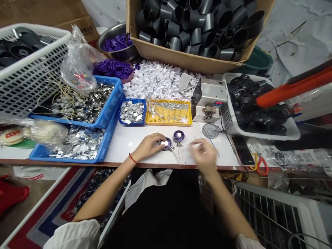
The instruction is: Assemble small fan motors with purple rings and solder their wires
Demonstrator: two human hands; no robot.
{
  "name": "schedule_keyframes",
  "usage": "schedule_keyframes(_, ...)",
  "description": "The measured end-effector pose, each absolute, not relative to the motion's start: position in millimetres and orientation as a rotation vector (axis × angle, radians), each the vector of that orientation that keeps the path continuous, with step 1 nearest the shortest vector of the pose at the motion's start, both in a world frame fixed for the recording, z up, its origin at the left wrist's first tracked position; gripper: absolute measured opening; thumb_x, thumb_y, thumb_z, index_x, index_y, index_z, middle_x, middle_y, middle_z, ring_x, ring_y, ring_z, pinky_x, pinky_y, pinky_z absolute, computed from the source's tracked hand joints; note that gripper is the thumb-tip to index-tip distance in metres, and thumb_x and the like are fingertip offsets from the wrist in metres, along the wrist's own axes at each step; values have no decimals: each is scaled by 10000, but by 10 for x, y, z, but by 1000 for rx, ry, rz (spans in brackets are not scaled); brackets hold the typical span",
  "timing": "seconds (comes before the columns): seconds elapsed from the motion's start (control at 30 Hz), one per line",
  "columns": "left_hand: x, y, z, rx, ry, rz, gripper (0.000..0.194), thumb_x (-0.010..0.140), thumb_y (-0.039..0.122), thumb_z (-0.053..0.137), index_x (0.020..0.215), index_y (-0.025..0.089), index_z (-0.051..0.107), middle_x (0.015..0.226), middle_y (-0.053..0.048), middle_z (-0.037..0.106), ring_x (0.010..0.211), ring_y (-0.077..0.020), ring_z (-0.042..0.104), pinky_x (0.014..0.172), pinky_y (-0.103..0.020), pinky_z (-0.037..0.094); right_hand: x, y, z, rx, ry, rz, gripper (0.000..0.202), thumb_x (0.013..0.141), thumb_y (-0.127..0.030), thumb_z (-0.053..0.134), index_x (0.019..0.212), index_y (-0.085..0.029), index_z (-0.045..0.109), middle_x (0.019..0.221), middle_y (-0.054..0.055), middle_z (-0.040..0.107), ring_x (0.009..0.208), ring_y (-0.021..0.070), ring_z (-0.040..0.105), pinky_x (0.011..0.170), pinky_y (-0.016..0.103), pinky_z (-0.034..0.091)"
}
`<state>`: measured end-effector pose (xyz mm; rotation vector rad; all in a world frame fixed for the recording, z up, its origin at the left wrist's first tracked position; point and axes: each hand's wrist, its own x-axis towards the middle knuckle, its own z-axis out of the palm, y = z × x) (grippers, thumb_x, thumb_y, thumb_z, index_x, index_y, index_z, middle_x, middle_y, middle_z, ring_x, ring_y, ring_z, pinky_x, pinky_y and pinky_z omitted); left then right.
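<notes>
My left hand (pixel 153 144) has its fingers closed around a small round purple part (pixel 167 142) with a white square on top and thin wire leads trailing toward me. A matching purple round part (pixel 178 136) with a white square and wires (pixel 179 150) stands on the white table just to the right. My right hand (pixel 203 154) is over the table further right, smeared by motion, and its fingertips cannot be made out. It is apart from both purple parts.
Behind the hands stand a blue tray (pixel 144 114) of silvery squares, a yellow tray (pixel 168 121) of small metal pieces and a metal machine (pixel 211 91) with red digits. A phone (pixel 242 150) and red-handled scissors (pixel 263 166) lie right. A cardboard box (pixel 186 58) of black cups is behind.
</notes>
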<state>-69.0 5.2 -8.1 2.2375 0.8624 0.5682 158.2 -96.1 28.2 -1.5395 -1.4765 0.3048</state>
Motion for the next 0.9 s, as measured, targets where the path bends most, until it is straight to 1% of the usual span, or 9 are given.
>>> schedule_keyframes(0.03, -684, 30, -89, 2228, 885, 581, 217, 889, 339, 600, 1056, 219, 670, 1103, -57, 703, 1008, -203, 662, 914, -357, 523, 1404, -1012, 102, -1543, -1523, 330, 142, 823, -336, 659, 827, -194, 651, 780, 24, 698, 448, 93, 528, 461, 236, 445)
schedule_keyframes(0.1, -682, -13, -100, 2226, 931, 594, 214, 897, 339, 589, 1061, 230, 675, 1104, -53, 707, 1012, -203, 665, 915, -360, 525, 1147, -1036, -185, -1682, -1624, 337, 143, 855, -316, 621, 888, -190, 681, 848, 55, 725, 616, 151, 650, 559, 247, 487)
schedule_keyframes(0.17, -696, -38, -103, 2239, 965, 580, 227, 900, 348, 586, 1081, 239, 670, 1098, -47, 711, 997, -203, 672, 903, -362, 531, 1045, -999, -350, -1787, -1667, 351, 166, 880, -320, 598, 917, -195, 700, 882, 67, 737, 748, 188, 694, 634, 257, 499)
schedule_keyframes(0.3, -726, -53, -121, 2260, 1004, 570, 210, 885, 361, 612, 1043, 239, 676, 1067, -44, 716, 957, -201, 684, 870, -355, 546, 1097, -938, -379, -1797, -1679, 390, 191, 907, -339, 563, 906, -220, 711, 965, 63, 735, 821, 189, 702, 676, 259, 499)
schedule_keyframes(0.37, -709, -84, -150, 2260, 1037, 639, 183, 895, 330, 596, 1028, 233, 676, 1101, -50, 705, 1005, -198, 675, 904, -361, 543, 1111, -955, -338, -1815, -1647, 423, 211, 881, -378, 587, 979, -215, 680, 1018, 71, 718, 856, 204, 698, 675, 275, 503)
schedule_keyframes(0.5, -612, -228, -256, 2207, 1083, 815, 232, 895, 314, 603, 1096, 211, 654, 1195, -74, 680, 1108, -202, 649, 983, -379, 525, 1027, -1036, -338, -1929, -1567, 544, 329, 849, -382, 614, 1107, -181, 579, 905, 61, 719, 782, 230, 698, 631, 305, 495)
schedule_keyframes(0.63, -530, -365, -348, 2137, 1133, 937, 355, 845, 364, 677, 1159, 204, 629, 1237, -96, 662, 1151, -225, 634, 1015, -404, 516, 1010, -1087, -413, -1944, -1534, 626, 142, 871, -327, 594, 915, -198, 635, 793, 44, 739, 721, 224, 708, 640, 296, 486)
schedule_keyframes(0.8, -482, -427, -372, 1940, 1240, 1023, 456, 798, 358, 734, 1199, 204, 582, 1189, -79, 684, 1089, -213, 665, 965, -378, 553, 1138, -1101, -445, -1876, -1542, 674, 135, 875, -296, 586, 843, -214, 689, 803, 39, 755, 732, 214, 715, 664, 295, 495)
schedule_keyframes(0.9, -469, -444, -376, 1904, 1260, 1053, 428, 792, 352, 740, 1167, 203, 599, 1190, -82, 685, 1082, -219, 671, 963, -389, 559, 1117, -1089, -445, -1863, -1609, 648, 154, 877, -274, 569, 823, -210, 697, 774, 36, 745, 695, 208, 699, 639, 295, 487)
